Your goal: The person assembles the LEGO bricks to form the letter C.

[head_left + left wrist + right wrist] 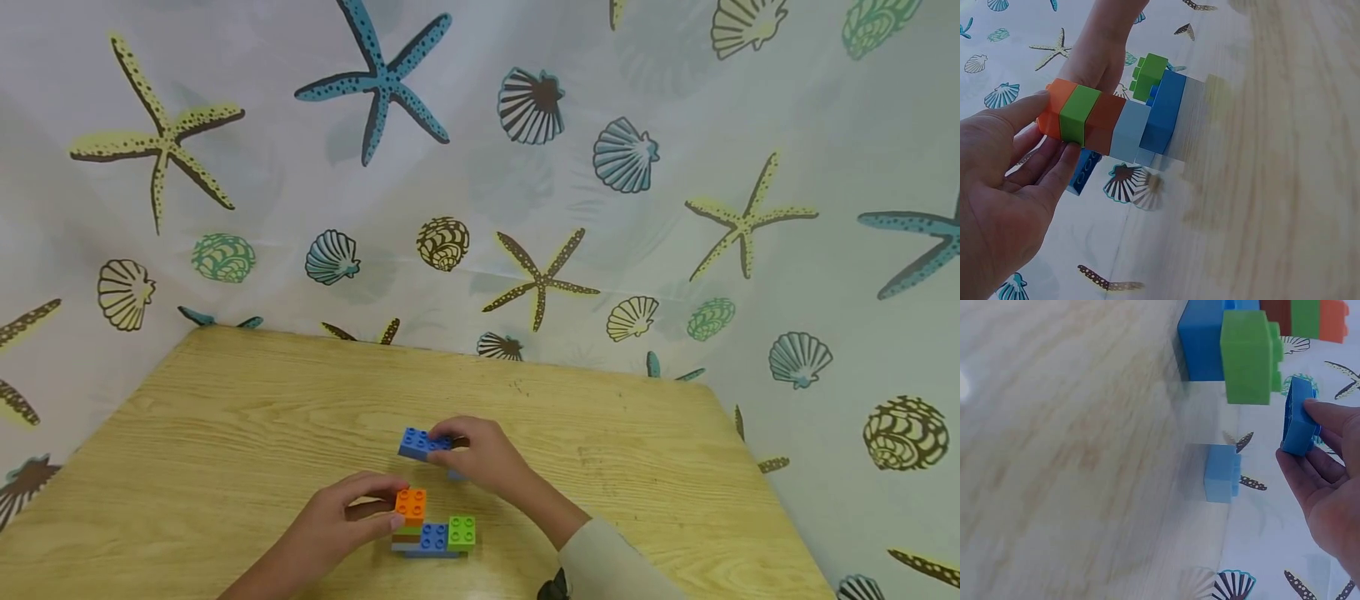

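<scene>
My left hand (348, 517) pinches the orange brick (410, 506) at the top of a stack of toy bricks. Beneath it in the left wrist view come a green brick (1079, 115), a reddish-brown brick (1102, 124) and a light blue brick (1130, 128), standing on a blue base brick (1166, 112). A lime green brick (462, 532) sits at the base's other end. Beyond the stack, my right hand (480, 454) holds a long blue brick (1299, 419) above the table, thumb on one side and fingers on the other.
A separate light blue brick (1219, 474) stands on the wood-grain table (285, 400), partly hidden below my right hand in the head view. A white cloth (450, 183) printed with shells and starfish hangs behind and beside the table.
</scene>
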Tool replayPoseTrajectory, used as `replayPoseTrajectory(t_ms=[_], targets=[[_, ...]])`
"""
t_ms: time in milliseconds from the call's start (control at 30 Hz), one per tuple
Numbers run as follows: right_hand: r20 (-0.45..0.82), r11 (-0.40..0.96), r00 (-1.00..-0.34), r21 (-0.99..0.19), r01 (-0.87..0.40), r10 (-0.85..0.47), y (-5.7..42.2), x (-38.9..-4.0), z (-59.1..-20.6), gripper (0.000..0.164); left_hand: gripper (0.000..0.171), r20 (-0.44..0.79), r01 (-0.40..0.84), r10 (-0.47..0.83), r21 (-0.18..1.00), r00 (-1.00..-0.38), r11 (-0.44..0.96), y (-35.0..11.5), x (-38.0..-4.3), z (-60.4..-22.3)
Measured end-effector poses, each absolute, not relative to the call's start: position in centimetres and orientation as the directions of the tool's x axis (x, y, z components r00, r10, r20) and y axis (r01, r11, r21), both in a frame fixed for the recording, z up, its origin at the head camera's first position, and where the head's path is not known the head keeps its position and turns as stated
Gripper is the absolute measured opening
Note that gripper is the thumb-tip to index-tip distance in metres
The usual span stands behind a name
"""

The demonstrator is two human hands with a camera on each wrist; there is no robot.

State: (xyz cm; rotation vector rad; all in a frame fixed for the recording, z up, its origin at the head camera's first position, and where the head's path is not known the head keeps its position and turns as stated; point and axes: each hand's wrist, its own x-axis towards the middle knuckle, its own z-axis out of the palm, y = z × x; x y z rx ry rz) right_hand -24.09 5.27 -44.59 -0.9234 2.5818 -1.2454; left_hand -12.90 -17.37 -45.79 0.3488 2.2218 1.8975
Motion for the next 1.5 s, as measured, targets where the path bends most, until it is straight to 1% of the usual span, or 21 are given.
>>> replayPoseTrajectory(t_ms=[133, 233, 400, 567, 767, 867, 1000, 1267, 1500], targets=[[0.176, 0.43, -0.793, -0.762, -0.484, -0.583, 6.5, -23.1, -44.0, 0.017, 0.054, 0.023, 0.072, 0.305, 0.986, -0.952, 0.151, -17.2, -12.9, -45.7], [0.2, 0.403, -0.783, -0.767, -0.5, -0.589, 7.2, -22.3, -43.5, 0.017, 0.053, 0.011, 0.058, 0.294, 0.986, -0.956, 0.154, -17.2, -12.8, -45.6], [0.226, 0.357, -0.758, -0.776, -0.52, -0.612, 8.4, -20.9, -42.9, 0.021, 0.053, -0.002, 0.05, 0.286, 0.983, -0.958, 0.175, -17.1, -12.7, -45.5], [0.226, 0.361, -0.74, -0.76, -0.541, -0.633, 9.4, -19.4, -42.5, 0.027, 0.054, -0.016, 0.034, 0.278, 0.984, -0.96, 0.177, -17.1, -12.7, -45.6], [0.279, 0.327, -0.693, -0.726, -0.605, -0.665, 10.1, -18.2, -42.3, 0.027, 0.056, -0.01, 0.038, 0.282, 0.985, -0.959, 0.166, -17.1, -12.7, -45.8], [0.312, 0.3, -0.653, -0.697, -0.651, -0.691, 10.2, -17.9, -42.1, 0.025, 0.057, -0.012, 0.035, 0.289, 0.987, -0.957, 0.155, -17.2, -12.7, -45.9], [0.331, 0.288, -0.616, -0.663, -0.691, -0.714, 10.1, -17.5, -41.9, 0.024, 0.056, -0.025, 0.019, 0.294, 0.989, -0.955, 0.147, -17.3, -12.7, -45.9], [0.37, 0.256, -0.56, -0.616, -0.745, -0.741, 9.8, -17.5, -42.2, 0.024, 0.054, -0.039, -0.005, 0.285, 0.993, -0.958, 0.118, -17.3, -12.7, -45.8], [0.376, 0.247, -0.53, -0.587, -0.771, -0.76, 9.7, -17.4, -42.0, 0.023, 0.055, -0.032, 0.0, 0.269, 0.993, -0.962, 0.119, -17.3, -12.7, -45.8]])
